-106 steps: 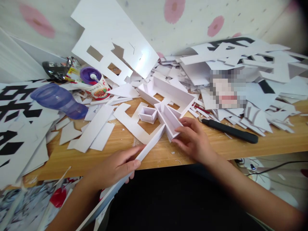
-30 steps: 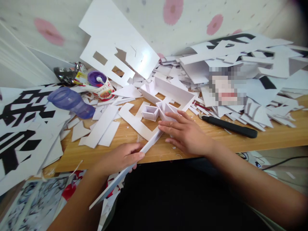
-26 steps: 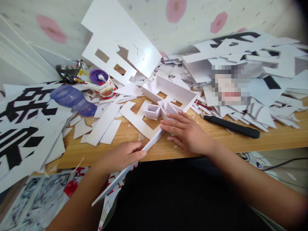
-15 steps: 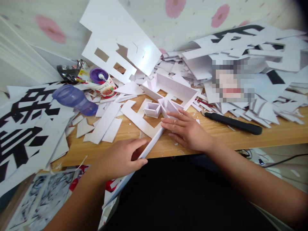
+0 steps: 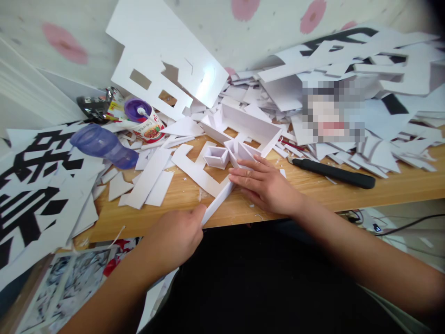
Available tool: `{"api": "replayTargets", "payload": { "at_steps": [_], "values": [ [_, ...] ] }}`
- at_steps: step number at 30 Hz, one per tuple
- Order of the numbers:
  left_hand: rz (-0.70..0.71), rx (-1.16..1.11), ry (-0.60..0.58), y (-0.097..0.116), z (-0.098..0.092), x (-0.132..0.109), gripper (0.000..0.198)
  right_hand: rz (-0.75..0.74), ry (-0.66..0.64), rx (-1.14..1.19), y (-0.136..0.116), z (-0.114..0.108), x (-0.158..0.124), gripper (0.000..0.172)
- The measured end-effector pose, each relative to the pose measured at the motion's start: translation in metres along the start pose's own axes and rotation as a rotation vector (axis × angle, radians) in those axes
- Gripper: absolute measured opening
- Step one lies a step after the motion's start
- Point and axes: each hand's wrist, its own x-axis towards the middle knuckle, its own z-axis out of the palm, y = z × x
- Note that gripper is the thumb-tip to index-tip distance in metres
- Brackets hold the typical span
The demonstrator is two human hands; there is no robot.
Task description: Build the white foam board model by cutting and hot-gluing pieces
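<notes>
My left hand [image 5: 182, 234] is closed round a long white foam strip [image 5: 218, 203] near the table's front edge. The strip's far end meets a flat white cut-out character [image 5: 196, 174] on the table. My right hand [image 5: 266, 185] rests there with fingers stretched out, its fingertips touching the strip's end and the cut-out. Upright white walls [image 5: 250, 123] stand on the far part of the cut-out, and a small box-shaped part [image 5: 215, 157] stands at its middle. The near end of the strip is hidden by my left hand.
A black cutter [image 5: 333, 173] lies at the right of the wooden table [image 5: 139, 222]. A purple bottle [image 5: 104, 145] and a paper cup [image 5: 151, 129] stand at the left. White scraps, a large cut sheet [image 5: 163, 41] and black-printed sheets [image 5: 38, 185] surround the work.
My left hand has closed round the strip, its thumb and fingers no longer apart. My right hand stays by the strip's far end. The whole view has shifted slightly.
</notes>
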Motion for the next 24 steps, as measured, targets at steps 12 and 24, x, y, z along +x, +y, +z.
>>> {"api": "replayTargets", "payload": {
  "at_steps": [12,24],
  "values": [
    [0.053,-0.064,0.006,-0.006,0.001,0.005,0.021,-0.013,-0.005,-0.026,0.001,0.002,-0.001,0.034],
    [0.019,-0.007,0.005,0.0,0.0,0.006,0.023,-0.013,0.005,0.002,0.002,0.002,-0.002,0.037]
  ]
}}
